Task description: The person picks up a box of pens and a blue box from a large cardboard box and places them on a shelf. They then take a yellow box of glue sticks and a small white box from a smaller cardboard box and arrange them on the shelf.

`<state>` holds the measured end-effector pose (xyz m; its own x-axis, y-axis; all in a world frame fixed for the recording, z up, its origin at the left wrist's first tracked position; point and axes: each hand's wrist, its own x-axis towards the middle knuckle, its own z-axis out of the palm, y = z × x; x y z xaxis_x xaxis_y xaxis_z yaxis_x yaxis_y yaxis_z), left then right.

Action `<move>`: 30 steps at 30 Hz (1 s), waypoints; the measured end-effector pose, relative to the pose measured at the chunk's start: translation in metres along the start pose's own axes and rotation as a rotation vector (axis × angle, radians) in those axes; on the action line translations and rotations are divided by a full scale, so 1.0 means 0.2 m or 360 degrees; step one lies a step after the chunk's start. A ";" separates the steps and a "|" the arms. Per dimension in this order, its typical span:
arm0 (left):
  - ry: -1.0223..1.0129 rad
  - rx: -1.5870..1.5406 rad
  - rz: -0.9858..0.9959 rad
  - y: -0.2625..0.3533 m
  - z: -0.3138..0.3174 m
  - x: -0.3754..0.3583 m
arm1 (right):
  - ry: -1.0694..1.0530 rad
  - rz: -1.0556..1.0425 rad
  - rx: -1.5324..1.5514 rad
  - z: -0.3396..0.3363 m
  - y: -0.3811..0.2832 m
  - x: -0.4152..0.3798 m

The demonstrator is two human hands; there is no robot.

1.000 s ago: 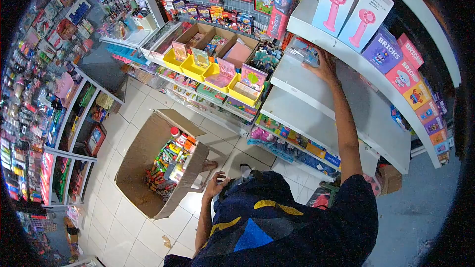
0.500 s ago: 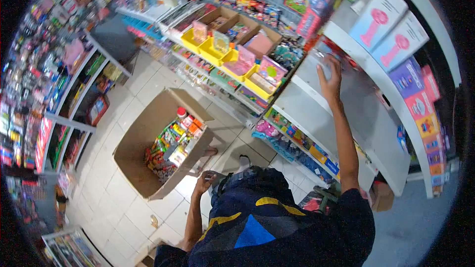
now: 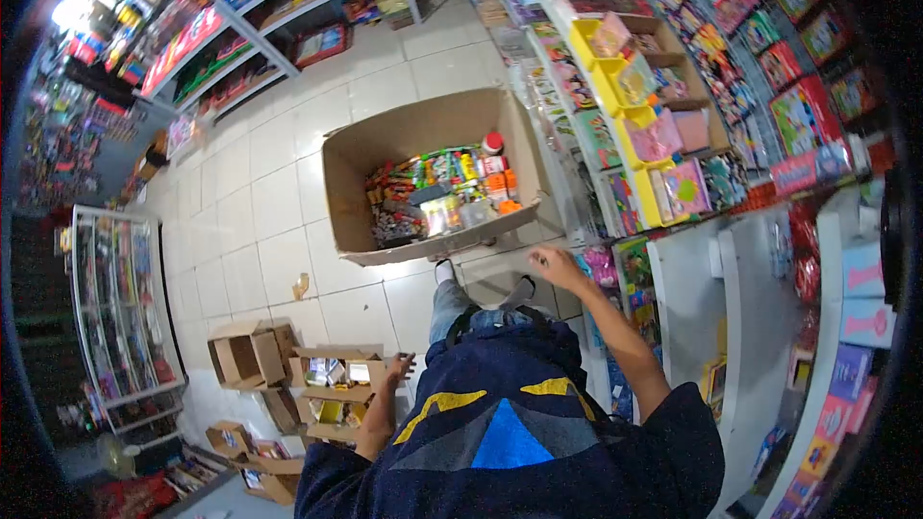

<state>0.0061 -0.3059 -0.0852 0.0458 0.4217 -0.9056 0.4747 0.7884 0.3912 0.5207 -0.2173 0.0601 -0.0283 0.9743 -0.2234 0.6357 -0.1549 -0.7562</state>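
Observation:
My left hand (image 3: 400, 367) hangs low beside my body, near the small open cartons, with its fingers apart and nothing visible in them. My right hand (image 3: 555, 266) is over the floor between the large cardboard box and the shelf on the right. Its fingers are loosely bent, and I see nothing in them. In front of my feet stands the large open cardboard box (image 3: 343, 187), partly filled with colourful small packages (image 3: 423, 181). A red-capped container (image 3: 492, 143) lies at its far right corner. Neither hand touches the box.
Yellow bins (image 3: 615, 99) line the shelf at right. Nearer me are white shelf boards (image 3: 748, 327). Small open cartons (image 3: 248, 354) sit on the tiled floor (image 3: 274, 192) at lower left. A glass display case (image 3: 125, 298) stands at far left.
My view has turned left, so the large box now sits nearer the middle. My right hand has come away from the white shelf and down beside the box. My left hand stays low.

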 end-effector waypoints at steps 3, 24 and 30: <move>0.0084 0.0074 -0.0030 -0.09 -0.03 -0.10 | -0.0350 0.0191 0.0139 0.31 0.31 -0.09; 0.0816 0.0807 0.2124 2.20 -0.59 -0.10 | -0.0117 0.1028 0.0588 0.75 0.46 0.03; 0.0260 0.1825 0.1854 2.02 -0.41 0.91 | 0.0049 0.1133 0.0653 0.89 0.21 -0.08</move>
<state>0.1345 0.1265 -0.0789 0.7708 0.6131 -0.1729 0.6203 -0.6607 0.4227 0.4113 -0.2678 -0.0771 0.3006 0.6232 -0.7220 0.1608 -0.7793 -0.6057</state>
